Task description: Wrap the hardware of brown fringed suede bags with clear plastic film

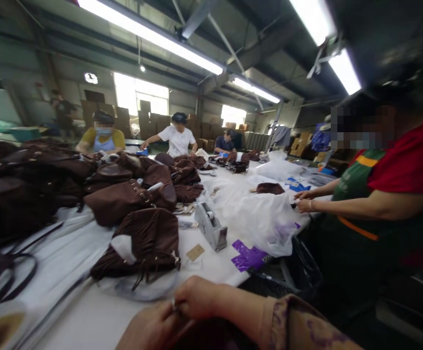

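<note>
At the bottom centre, my right hand [199, 297] reaches in from a patterned sleeve, its fingers closed and pinched against my left hand [152, 324]. My left hand is curled too, cut off by the lower edge. What the fingers grip is too small to name; a dark brown item shows just beneath them. Beyond the hands lies a fringed brown bag [153, 238] with white paper on it. To its right are a brown tag [195, 252], a grey tape dispenser [210, 226] and a purple plastic piece [248, 256].
Brown bags [118, 201] are piled along the left of the white table [83, 311], with dark straps [10, 272] in front. Clear plastic bags [248, 204] cover the middle right. A person in a green apron [357, 180] works at the right; other people sit across the table.
</note>
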{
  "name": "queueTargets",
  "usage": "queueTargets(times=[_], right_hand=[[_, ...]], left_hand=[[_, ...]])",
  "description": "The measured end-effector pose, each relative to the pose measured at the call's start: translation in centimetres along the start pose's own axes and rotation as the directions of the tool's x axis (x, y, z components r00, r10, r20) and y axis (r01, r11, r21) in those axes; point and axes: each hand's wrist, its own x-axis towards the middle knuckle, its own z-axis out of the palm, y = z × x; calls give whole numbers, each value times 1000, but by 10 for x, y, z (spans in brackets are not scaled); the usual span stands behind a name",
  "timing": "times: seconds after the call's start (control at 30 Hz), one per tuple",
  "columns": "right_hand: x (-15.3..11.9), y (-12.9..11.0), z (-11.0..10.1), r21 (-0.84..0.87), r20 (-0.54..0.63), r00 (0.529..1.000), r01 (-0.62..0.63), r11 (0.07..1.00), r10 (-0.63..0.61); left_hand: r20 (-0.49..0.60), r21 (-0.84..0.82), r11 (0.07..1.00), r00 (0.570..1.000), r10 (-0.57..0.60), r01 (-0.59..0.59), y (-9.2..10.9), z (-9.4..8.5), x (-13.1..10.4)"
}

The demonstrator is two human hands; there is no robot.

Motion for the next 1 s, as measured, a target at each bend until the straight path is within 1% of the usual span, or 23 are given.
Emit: queueTargets(times=[0.03, 0.07, 0.1, 0.13, 0.17, 0.2, 0.23, 0.27, 0.3, 0.37, 0.43, 0.47, 0.57, 0.63, 0.7, 0.77, 0.8, 0.87, 0.93, 1.0], right_hand=[[-3, -2, 2, 73, -23, 1000, 14, 997, -12], [-5, -4, 5, 146, -61, 998, 22, 989, -13], [-8, -5, 9, 205, -110, 994, -5, 979, 28], [-11, -7, 13, 247, -156, 982, -67, 967, 108], [-14, -8, 17, 293, -210, 958, -131, 947, 197], [-16, -10, 21, 335, -255, 925, -187, 923, 280], [-18, -12, 25, 374, -276, 889, -250, 893, 364], [-20, -14, 27, 403, -278, 864, -291, 868, 419], [-21, -17, 28, 417, -272, 845, -327, 848, 460], [-20, -22, 27, 403, -249, 836, -369, 838, 488], [-16, -26, 23, 358, -219, 847, -391, 848, 484], [-12, -26, 19, 335, -199, 859, -394, 856, 472], [-2, -24, 9, 265, -144, 896, -374, 889, 420], [3, -22, 5, 226, -129, 919, -340, 913, 374], [5, -19, 5, 207, -125, 933, -307, 929, 336], [4, -17, 8, 218, -141, 940, -278, 936, 312], [2, -17, 11, 238, -164, 936, -270, 933, 313], [-2, -17, 17, 307, -218, 908, -284, 908, 358], [-6, -19, 22, 374, -238, 862, -343, 862, 447], [-9, -21, 24, 380, -221, 821, -425, 822, 527]], left_hand=[[60, 12, 1000, 998, -16, 15, 5, -7, 1], [153, 37, 996, 985, -80, 76, 10, -14, 3], [232, 52, 993, 966, -116, 106, 14, -20, 4], [299, 74, 988, 942, -154, 138, 18, -24, 6], [335, 107, 979, 921, -200, 174, 22, -25, 8], [333, 152, 961, 903, -271, 232, 26, -24, 9], [324, 182, 941, 886, -332, 286, 31, -22, 11], [312, 207, 919, 867, -387, 336, 36, -19, 13], [294, 227, 896, 850, -437, 382, 41, -15, 15], [266, 247, 859, 821, -506, 449, 50, -9, 17], [264, 242, 850, 811, -521, 467, 52, -9, 17], [277, 230, 860, 816, -507, 456, 51, -12, 17], [344, 178, 916, 850, -400, 359, 41, -28, 12], [370, 163, 937, 862, -347, 308, 32, -40, 8], [401, 167, 945, 856, -326, 282, 24, -47, 7], [439, 170, 948, 841, -316, 268, 20, -48, 7], [450, 170, 948, 835, -318, 270, 20, -45, 8], [422, 182, 933, 832, -360, 311, 24, -37, 10], [357, 205, 896, 823, -442, 393, 32, -26, 13], [303, 214, 857, 802, -515, 470, 42, -17, 17]])
